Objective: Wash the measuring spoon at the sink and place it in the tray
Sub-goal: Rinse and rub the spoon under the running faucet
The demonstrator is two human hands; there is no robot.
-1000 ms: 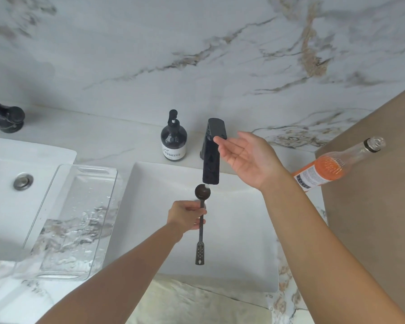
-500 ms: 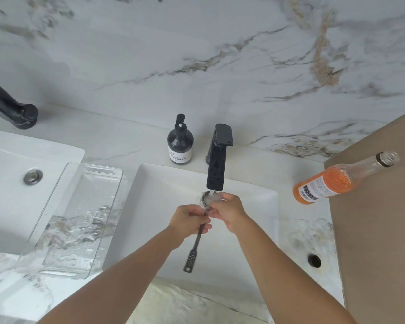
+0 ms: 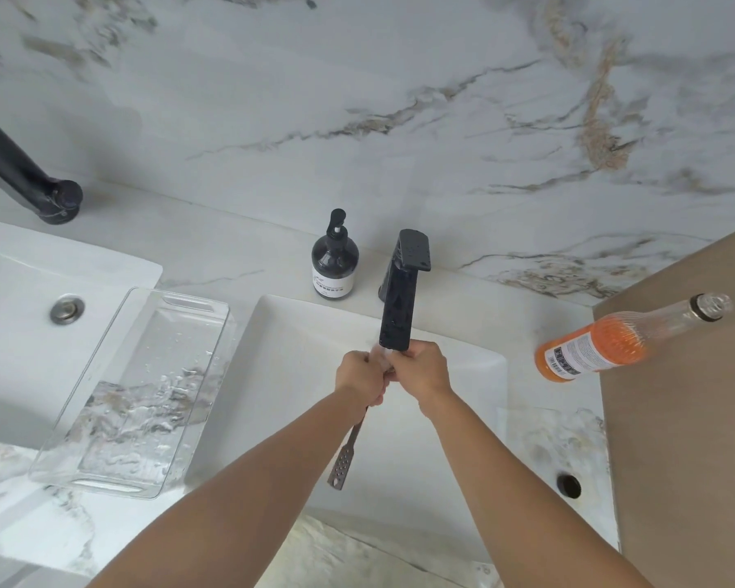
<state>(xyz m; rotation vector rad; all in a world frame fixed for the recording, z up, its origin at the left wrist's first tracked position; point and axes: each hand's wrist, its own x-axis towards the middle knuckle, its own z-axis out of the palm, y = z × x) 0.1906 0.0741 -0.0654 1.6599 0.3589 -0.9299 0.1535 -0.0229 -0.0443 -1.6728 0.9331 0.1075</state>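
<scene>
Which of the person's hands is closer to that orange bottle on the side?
Right. The right hand is under the faucet, well left of the orange bottle; the left hand is beyond it, farther left.

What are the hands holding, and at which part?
The left hand holds the measuring spoon at the upper handle. The right hand closes around its bowl end, hidden under the faucet.

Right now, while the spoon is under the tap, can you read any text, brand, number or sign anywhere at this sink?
Nothing can be quoted.
Dark pump bottle: white label with one line of dark print, too blurred to read.
Orange bottle lying on its side: white label with a barcode and small print, too small to read.
Black faucet, clear tray, spoon handle: no markings visible.
</scene>
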